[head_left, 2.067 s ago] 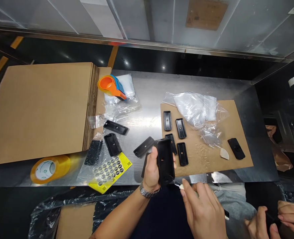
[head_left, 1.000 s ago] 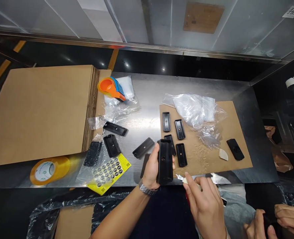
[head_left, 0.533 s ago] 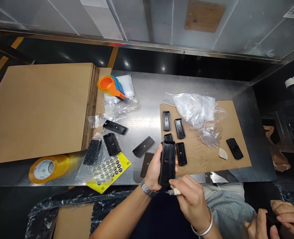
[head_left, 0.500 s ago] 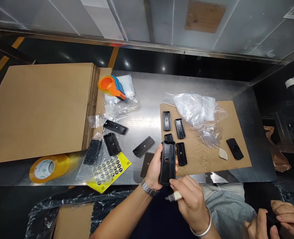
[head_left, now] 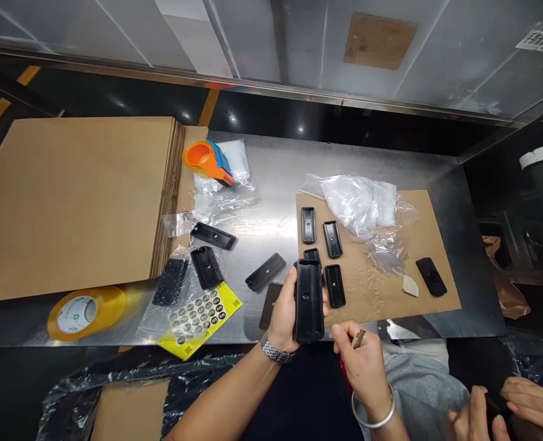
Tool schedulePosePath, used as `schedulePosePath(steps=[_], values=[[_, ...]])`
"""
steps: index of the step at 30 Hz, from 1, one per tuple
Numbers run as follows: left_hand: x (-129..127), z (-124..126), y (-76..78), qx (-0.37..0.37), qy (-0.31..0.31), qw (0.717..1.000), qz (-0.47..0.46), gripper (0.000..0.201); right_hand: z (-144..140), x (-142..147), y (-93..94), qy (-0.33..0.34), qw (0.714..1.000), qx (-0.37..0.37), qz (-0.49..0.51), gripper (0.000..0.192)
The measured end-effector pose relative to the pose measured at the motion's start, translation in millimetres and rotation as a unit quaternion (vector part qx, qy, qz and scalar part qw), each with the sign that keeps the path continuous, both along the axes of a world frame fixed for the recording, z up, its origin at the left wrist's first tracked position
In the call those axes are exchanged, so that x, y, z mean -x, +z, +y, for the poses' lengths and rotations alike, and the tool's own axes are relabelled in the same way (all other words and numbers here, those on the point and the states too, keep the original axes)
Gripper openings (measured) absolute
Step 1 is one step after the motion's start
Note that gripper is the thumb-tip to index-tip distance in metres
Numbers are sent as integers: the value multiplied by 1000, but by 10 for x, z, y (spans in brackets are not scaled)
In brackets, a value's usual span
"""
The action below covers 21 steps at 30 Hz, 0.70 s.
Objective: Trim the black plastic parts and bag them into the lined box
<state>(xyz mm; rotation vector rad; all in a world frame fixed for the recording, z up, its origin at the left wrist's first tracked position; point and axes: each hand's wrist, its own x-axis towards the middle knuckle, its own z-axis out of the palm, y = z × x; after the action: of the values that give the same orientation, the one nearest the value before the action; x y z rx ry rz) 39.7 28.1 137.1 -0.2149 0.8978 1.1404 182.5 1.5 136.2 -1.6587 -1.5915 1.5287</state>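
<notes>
Blk. tray-shaped part (head_left: 309,300) w/ 1 hole sits in the L hand (head_left: 283,318), grasped, hollow side up, over the front edge of the metal bench (head_left: 276,168). R hand (head_left: 362,361) is near, apart from it, clenched on a small tool (head_left: 358,339), mostly hidden. Beyond: 4 similar parts (head_left: 333,239) on cardboard (head_left: 426,226); yellow sticker sheet (head_left: 216,306) L; co-worker's hands (head_left: 531,398) lower R.

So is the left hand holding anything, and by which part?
The left hand holds a black tray across its width, by its two long sides.
</notes>
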Motion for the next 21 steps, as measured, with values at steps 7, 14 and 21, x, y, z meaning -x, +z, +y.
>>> schedulePosePath(steps=[7, 14, 21], values=[[-6, -26, -42, -5, -46, 999, 3, 51, 95, 51, 104, 116, 992, 52, -20, 24], [43, -21, -84, -15, -45, 999, -19, 52, 116, 68, 79, 116, 990, 81, 12, 30], [44, -18, -133, -51, 36, 998, -16, 59, 32, 32, 119, 80, 995, 56, 5, 29]])
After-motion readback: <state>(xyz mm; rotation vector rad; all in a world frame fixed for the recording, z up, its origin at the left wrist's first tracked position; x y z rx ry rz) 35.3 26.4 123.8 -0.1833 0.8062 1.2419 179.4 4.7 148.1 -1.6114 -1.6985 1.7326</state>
